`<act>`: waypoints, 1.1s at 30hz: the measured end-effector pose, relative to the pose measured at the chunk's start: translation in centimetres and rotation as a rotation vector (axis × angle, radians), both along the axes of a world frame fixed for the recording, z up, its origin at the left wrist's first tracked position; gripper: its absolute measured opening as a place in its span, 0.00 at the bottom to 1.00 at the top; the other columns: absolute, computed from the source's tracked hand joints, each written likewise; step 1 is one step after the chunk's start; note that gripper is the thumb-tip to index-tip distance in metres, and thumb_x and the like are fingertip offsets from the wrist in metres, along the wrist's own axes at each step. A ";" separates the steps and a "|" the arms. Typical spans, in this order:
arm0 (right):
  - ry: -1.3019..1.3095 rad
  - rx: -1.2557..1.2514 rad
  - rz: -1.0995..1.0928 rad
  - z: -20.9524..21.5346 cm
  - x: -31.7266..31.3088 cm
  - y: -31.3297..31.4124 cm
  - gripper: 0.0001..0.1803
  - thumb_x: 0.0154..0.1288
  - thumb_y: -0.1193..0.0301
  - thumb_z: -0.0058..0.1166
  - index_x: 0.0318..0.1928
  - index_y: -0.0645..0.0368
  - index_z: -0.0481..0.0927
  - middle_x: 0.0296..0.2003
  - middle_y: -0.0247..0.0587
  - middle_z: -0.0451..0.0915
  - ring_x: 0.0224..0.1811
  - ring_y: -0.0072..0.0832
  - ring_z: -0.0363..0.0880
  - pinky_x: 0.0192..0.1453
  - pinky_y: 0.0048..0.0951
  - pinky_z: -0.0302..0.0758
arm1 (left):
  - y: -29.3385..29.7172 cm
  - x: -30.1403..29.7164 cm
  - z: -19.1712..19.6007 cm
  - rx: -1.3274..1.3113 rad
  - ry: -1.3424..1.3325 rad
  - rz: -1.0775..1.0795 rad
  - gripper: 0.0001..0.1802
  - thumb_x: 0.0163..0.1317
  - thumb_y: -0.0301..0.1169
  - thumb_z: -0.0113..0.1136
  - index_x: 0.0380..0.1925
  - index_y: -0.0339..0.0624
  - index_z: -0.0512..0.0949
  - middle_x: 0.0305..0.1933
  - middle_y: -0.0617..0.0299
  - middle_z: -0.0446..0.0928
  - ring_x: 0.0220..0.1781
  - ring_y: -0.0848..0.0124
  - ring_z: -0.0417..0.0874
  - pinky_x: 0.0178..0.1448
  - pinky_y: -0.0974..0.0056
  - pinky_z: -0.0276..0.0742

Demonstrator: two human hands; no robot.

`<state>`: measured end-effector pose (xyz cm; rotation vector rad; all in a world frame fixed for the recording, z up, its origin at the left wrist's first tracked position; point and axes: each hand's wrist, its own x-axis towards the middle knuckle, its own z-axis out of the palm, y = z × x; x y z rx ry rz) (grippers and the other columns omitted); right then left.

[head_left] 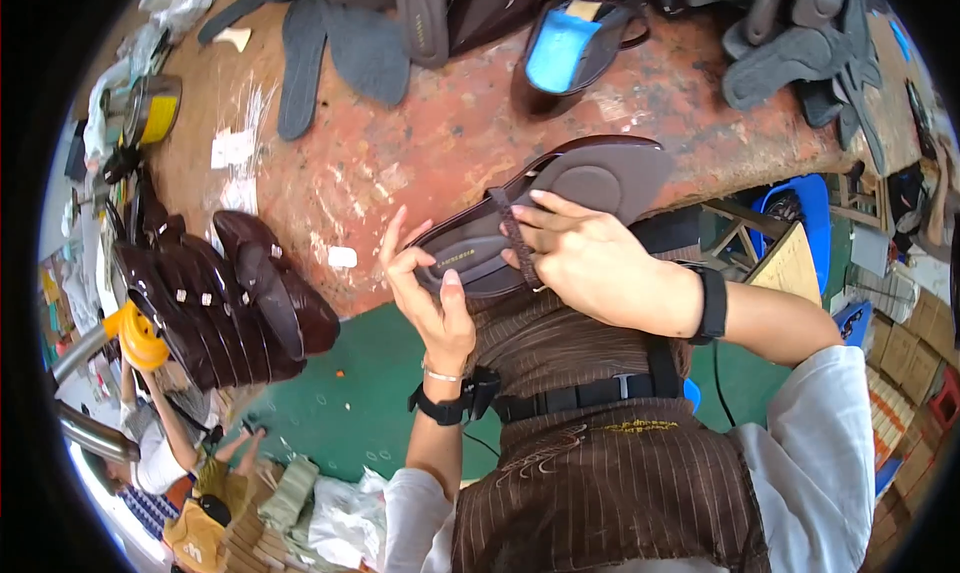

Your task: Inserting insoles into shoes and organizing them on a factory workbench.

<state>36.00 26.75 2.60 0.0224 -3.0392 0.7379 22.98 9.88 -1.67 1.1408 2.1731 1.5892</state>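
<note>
The left hand (432,298) grips the heel of a brown sandal (560,198); the right hand (590,263) pinches its strap (517,235) above the workbench (440,123).

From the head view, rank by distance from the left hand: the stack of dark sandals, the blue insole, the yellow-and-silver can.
From the left hand:
1. Stack of dark sandals, to its left.
2. Blue insole, up and right.
3. Yellow-and-silver can, far upper left.

Right hand (590,263) hides the sandal (560,198) strap's end.
</note>
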 end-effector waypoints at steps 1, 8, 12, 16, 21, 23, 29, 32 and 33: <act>-0.008 0.018 0.001 0.2 0.0 0.2 0.18 0.54 0.73 0.54 0.46 0.59 0.87 0.51 0.47 0.84 0.63 0.36 0.77 0.77 0.41 0.61 | 0.2 0.3 0.4 -0.051 0.013 0.050 0.13 0.58 0.30 0.49 0.41 0.39 0.64 0.70 0.36 0.63 0.70 0.47 0.66 0.74 0.46 0.55; 0.364 0.180 -0.913 -0.3 0.9 7.1 0.40 0.55 0.64 0.69 0.66 0.64 0.67 0.52 0.56 0.78 0.57 0.55 0.75 0.67 0.47 0.69 | 1.4 4.0 5.1 -0.434 0.203 -0.360 0.38 0.49 0.35 0.75 0.60 0.37 0.70 0.75 0.39 0.57 0.69 0.44 0.67 0.71 0.51 0.66; 0.287 -0.402 -0.873 3.5 1.1 7.1 0.19 0.52 0.72 0.66 0.44 0.68 0.79 0.41 0.58 0.81 0.45 0.54 0.81 0.52 0.45 0.77 | 3.2 6.7 5.8 -0.601 0.480 -0.622 0.25 0.54 0.37 0.71 0.53 0.45 0.81 0.75 0.58 0.63 0.42 0.58 0.78 0.44 0.60 0.82; 0.161 -0.122 -0.707 5.0 5.4 4.1 0.17 0.46 0.86 0.56 0.39 0.64 0.72 0.46 0.58 0.79 0.53 0.56 0.77 0.63 0.53 0.70 | 8.3 7.8 4.7 -0.508 0.535 -0.521 0.23 0.53 0.36 0.71 0.51 0.47 0.82 0.70 0.58 0.69 0.41 0.58 0.77 0.36 0.61 0.83; 0.096 0.063 -0.724 2.1 7.5 2.1 0.35 0.48 0.86 0.53 0.63 0.68 0.69 0.51 0.54 0.80 0.63 0.48 0.75 0.78 0.62 0.46 | 10.6 7.6 4.9 -0.663 0.663 -0.621 0.29 0.45 0.35 0.75 0.52 0.48 0.82 0.67 0.59 0.71 0.46 0.57 0.77 0.36 0.60 0.85; 0.100 0.238 -0.743 -0.8 5.3 4.9 0.32 0.52 0.83 0.52 0.62 0.72 0.70 0.54 0.55 0.79 0.63 0.49 0.74 0.78 0.60 0.48 | 10.7 7.2 5.1 -0.652 0.646 -0.653 0.31 0.44 0.35 0.76 0.53 0.47 0.81 0.68 0.60 0.71 0.47 0.56 0.77 0.37 0.59 0.85; 0.080 0.248 -0.792 -1.0 2.5 5.5 0.29 0.57 0.79 0.49 0.62 0.74 0.70 0.61 0.66 0.71 0.68 0.56 0.66 0.77 0.59 0.50 | 10.8 6.5 4.9 -0.672 0.639 -0.631 0.33 0.45 0.33 0.76 0.56 0.47 0.80 0.69 0.61 0.71 0.47 0.55 0.78 0.39 0.58 0.86; 0.020 0.214 -0.827 -1.3 3.6 4.0 0.30 0.58 0.79 0.48 0.63 0.75 0.68 0.62 0.70 0.69 0.69 0.59 0.65 0.77 0.60 0.49 | 11.3 7.0 5.3 -0.637 0.671 -0.681 0.25 0.40 0.23 0.69 0.45 0.38 0.84 0.67 0.53 0.74 0.46 0.60 0.78 0.33 0.68 0.85; 0.015 0.172 -0.833 -1.0 2.9 4.8 0.31 0.58 0.79 0.49 0.64 0.75 0.68 0.62 0.70 0.69 0.69 0.59 0.65 0.77 0.60 0.48 | 11.2 6.8 5.4 -0.637 0.668 -0.684 0.25 0.40 0.23 0.69 0.45 0.38 0.84 0.67 0.53 0.74 0.46 0.60 0.78 0.33 0.68 0.85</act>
